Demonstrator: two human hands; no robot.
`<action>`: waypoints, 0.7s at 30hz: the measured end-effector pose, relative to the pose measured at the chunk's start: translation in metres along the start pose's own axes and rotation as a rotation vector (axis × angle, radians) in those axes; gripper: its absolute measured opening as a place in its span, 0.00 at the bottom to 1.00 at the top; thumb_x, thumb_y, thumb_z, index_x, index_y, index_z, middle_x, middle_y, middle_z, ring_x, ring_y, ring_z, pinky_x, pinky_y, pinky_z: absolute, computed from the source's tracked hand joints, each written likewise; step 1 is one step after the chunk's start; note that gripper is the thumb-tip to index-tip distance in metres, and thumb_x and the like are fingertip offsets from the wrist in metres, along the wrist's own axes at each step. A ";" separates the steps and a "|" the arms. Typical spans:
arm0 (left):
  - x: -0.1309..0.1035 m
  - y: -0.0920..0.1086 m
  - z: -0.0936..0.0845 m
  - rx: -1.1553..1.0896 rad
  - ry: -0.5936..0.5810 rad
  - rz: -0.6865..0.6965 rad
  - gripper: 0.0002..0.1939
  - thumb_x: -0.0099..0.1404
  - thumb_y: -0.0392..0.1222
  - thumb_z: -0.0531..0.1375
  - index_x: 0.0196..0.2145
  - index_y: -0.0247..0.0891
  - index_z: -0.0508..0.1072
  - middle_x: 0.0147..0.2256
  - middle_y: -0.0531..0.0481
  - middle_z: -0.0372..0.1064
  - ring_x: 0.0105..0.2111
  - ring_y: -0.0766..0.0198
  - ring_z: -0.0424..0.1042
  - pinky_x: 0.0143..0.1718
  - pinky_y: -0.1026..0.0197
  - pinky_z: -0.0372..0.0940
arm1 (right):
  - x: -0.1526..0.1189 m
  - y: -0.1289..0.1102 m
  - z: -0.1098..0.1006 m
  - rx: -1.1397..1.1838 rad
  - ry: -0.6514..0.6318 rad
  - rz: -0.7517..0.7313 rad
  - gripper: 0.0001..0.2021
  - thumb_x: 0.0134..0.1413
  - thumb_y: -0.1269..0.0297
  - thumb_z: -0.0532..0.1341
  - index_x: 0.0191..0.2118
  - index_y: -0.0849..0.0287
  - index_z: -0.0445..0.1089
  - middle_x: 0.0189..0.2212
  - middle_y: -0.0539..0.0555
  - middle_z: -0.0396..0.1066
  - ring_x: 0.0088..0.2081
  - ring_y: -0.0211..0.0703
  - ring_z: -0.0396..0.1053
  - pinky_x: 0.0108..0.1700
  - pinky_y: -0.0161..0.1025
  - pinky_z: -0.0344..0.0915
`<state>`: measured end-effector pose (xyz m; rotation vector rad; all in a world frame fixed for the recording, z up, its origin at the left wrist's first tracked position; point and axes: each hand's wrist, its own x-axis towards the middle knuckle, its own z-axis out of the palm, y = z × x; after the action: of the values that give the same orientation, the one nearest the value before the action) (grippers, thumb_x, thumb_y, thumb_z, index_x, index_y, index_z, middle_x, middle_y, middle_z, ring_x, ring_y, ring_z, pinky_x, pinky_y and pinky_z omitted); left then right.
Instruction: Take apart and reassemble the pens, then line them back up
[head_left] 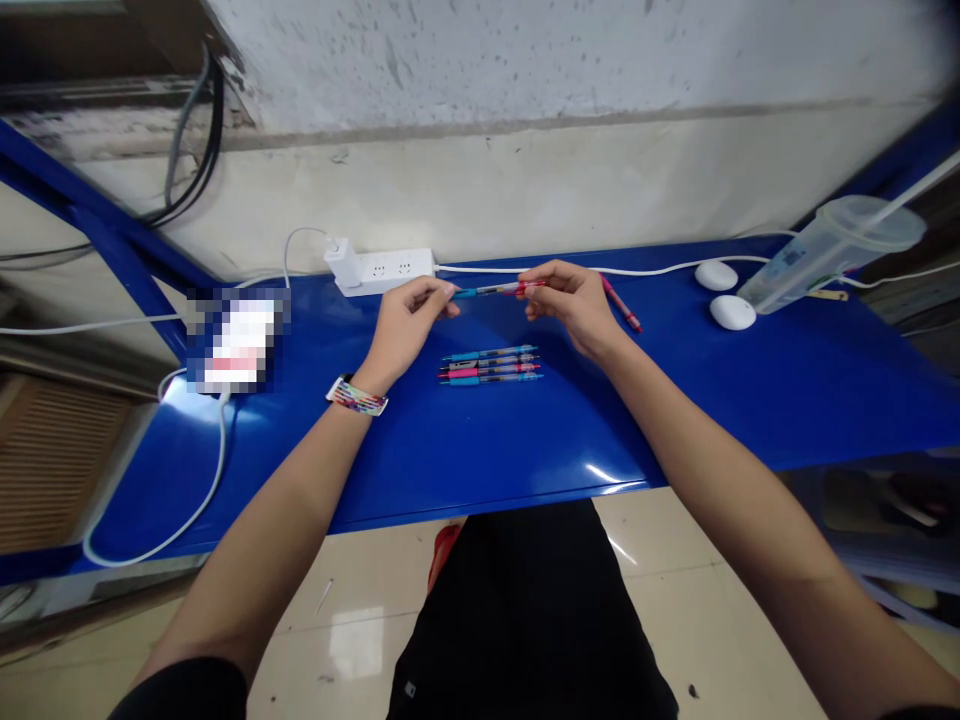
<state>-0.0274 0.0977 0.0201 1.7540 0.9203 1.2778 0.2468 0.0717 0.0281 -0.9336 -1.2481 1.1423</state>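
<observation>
left hand: pinching the blue end of a pen
right hand: gripping its red end
desk: carrying four pens

Blue table is spanning the view, pushed against a scuffed white wall. White power strip is lying at the back edge, white adapter plugged into its left end. White cable is looping off the table's left side (blurred patch beside it, cannot tell what). Two white oval objects are sitting near each other at right. Clear plastic cup is lying tilted beside them, straw sticking out. Black cables are hanging at upper left.
</observation>
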 end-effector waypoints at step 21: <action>-0.004 0.013 0.004 0.077 0.062 0.054 0.05 0.66 0.42 0.75 0.41 0.43 0.89 0.41 0.45 0.88 0.43 0.55 0.85 0.49 0.52 0.79 | 0.000 -0.001 0.004 0.083 0.045 0.041 0.09 0.45 0.61 0.80 0.34 0.56 0.86 0.30 0.52 0.82 0.31 0.42 0.77 0.36 0.40 0.78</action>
<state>-0.0234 0.0881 0.0289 1.8184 0.9749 1.3540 0.2427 0.0707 0.0299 -0.9210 -1.1413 1.1903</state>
